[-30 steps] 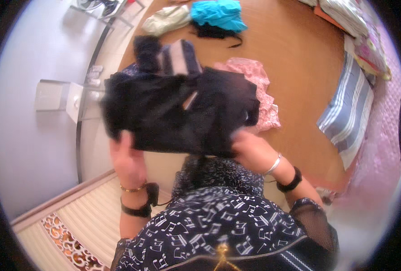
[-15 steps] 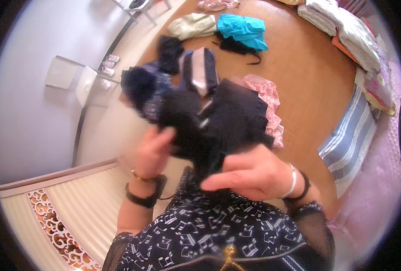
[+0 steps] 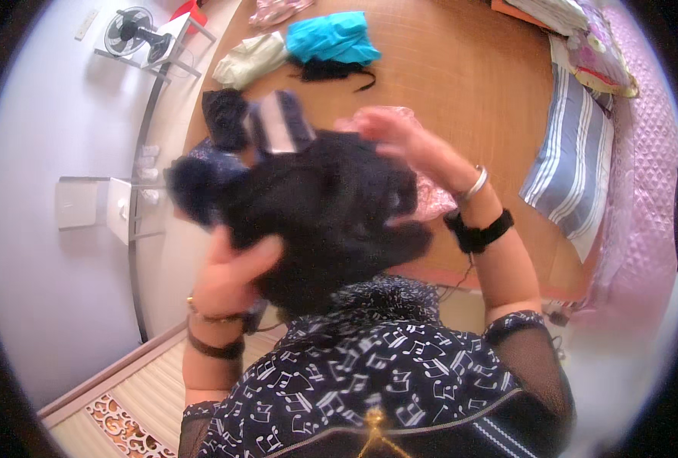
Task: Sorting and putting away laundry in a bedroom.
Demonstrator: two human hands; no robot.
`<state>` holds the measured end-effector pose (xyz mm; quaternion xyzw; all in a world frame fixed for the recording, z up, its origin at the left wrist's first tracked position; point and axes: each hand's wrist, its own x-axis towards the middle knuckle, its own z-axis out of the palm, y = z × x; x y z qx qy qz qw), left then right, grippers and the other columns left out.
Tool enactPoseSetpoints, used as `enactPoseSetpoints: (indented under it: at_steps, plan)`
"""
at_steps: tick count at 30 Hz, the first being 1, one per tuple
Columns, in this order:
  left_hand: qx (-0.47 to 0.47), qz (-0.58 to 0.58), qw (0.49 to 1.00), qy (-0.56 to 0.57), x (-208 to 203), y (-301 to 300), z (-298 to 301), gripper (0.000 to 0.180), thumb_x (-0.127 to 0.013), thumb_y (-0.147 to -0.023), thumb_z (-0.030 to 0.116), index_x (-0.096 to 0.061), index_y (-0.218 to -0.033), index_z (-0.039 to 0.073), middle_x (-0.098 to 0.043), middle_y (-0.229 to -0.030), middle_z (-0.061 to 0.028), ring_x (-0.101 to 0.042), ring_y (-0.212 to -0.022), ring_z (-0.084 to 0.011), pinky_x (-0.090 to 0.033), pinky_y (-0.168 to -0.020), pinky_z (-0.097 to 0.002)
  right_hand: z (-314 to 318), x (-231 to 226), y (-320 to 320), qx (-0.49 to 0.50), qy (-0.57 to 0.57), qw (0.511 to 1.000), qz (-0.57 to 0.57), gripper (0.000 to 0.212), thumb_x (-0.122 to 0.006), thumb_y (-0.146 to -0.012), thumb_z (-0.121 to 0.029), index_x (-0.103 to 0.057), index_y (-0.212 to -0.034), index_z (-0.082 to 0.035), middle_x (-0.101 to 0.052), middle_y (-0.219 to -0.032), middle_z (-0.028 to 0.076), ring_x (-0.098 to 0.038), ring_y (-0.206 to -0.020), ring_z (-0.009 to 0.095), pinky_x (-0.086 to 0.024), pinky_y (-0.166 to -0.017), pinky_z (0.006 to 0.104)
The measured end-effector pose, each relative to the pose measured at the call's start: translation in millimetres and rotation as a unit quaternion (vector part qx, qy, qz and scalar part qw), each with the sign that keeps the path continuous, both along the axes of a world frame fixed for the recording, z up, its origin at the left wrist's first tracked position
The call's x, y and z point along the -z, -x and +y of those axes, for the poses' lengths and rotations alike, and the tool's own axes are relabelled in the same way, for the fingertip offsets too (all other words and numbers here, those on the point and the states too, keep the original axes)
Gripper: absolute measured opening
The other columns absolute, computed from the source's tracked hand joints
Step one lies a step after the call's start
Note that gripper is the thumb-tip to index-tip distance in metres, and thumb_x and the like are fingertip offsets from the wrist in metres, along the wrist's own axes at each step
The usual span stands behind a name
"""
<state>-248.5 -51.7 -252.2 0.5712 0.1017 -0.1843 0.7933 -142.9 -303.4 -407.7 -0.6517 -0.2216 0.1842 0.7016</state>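
From afar, I am viewing a garment (image 3: 324,206) lying directly before the wearer's torso (image 3: 369,366), the left hand (image 3: 240,271) sitting at its near left side, the right hand (image 3: 392,133) at its far right. Smaller clothes (image 3: 278,126) are resting just beyond it on the left; another piece (image 3: 437,200) is showing from behind its right side. Farther off on the broad surface (image 3: 469,99), two bundles (image 3: 331,37) are lying side by side, a strapped item (image 3: 327,73) sitting before the right one. Along the right edge, a cloth (image 3: 572,160) is stretching, a pillow (image 3: 602,55) lying behind it. At far left, a fan (image 3: 129,32) is standing beside the wall (image 3: 41,252).
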Motion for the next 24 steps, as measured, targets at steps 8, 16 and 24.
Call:
enactPoseSetpoints:
  at_steps: [8,16,24]
  plan:
    - [-0.011,-0.066,0.998,-0.016,-34.3,-36.1,26.8,0.044,-0.054,-0.081,0.008,-0.044,-0.121,-0.007,-0.058,-0.11,-0.0177,-0.058,-0.098,-0.0258,-0.048,-0.085,-0.0338,90.7,-31.9,54.1,-0.273,-0.239,0.914,0.183,0.101,-0.08,-0.064,-0.016,-0.013,-0.138,0.001,-0.035,-0.136,0.013,-0.035,-0.122,0.018,-0.029,-0.103,0.031]
    - [0.02,-0.148,0.888,-0.435,56.8,-100.5,152.5,0.056,-0.055,-0.087,0.012,-0.028,-0.136,0.006,-0.044,-0.128,-0.0147,-0.049,-0.111,-0.0215,-0.042,-0.09,-0.0304,140.7,-43.4,39.1,-0.108,-0.172,0.945,0.257,0.055,-0.073,-0.072,-0.011,-0.048,-0.12,-0.001,-0.059,-0.108,0.006,-0.055,-0.096,0.014,-0.044,-0.086,0.0288]
    - [0.48,-0.238,0.82,-0.201,96.4,-119.5,151.7,0.104,-0.083,-0.058,0.032,-0.022,-0.135,-0.002,-0.033,-0.133,-0.0192,-0.031,-0.126,-0.0295,-0.024,-0.105,-0.0364,194.1,-68.5,-9.5,-0.109,-0.035,0.973,0.2,0.028,-0.071,-0.076,-0.018,-0.061,-0.096,0.0,-0.062,-0.089,0.003,-0.055,-0.082,0.01,-0.045,-0.074,0.0258]
